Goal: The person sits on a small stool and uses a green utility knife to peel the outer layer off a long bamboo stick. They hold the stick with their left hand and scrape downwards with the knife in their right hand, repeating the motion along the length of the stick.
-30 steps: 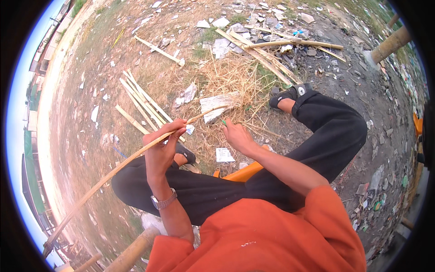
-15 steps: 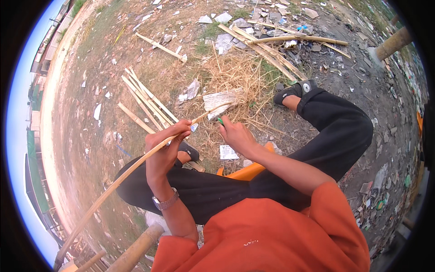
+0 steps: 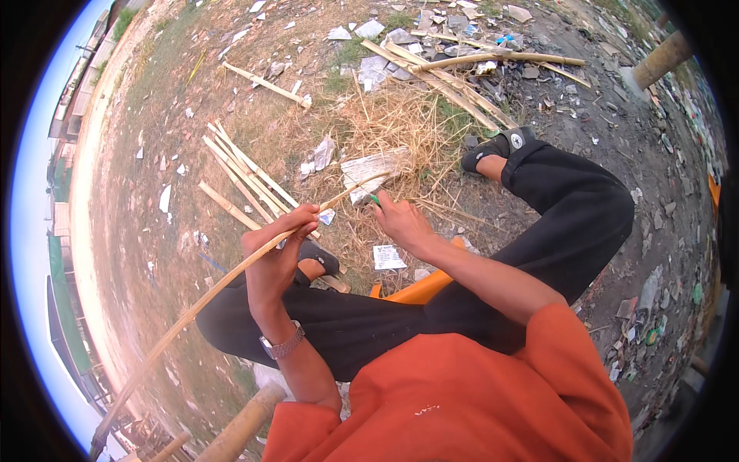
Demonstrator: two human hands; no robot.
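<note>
My left hand (image 3: 279, 256) is closed around a long thin bamboo strip (image 3: 192, 312) that runs from the lower left up to its tip near the middle. My right hand (image 3: 400, 223) sits at the strip's upper end and grips a small tool with a green handle (image 3: 375, 199); its working end is hidden. I sit on an orange stool (image 3: 419, 289) with black trousers and black shoes, my right leg stretched out toward the upper right.
Several split bamboo slats (image 3: 246, 181) lie on the dry ground to the left. A heap of dry straw (image 3: 400, 131) and paper scraps lies ahead. Long bamboo poles (image 3: 469, 65) and litter lie farther off. A thick bamboo pole (image 3: 239, 427) is by my left side.
The left hand has shifted slightly along the strip, and the right hand has stayed at the strip's tip with small movement. The view has tilted a little.
</note>
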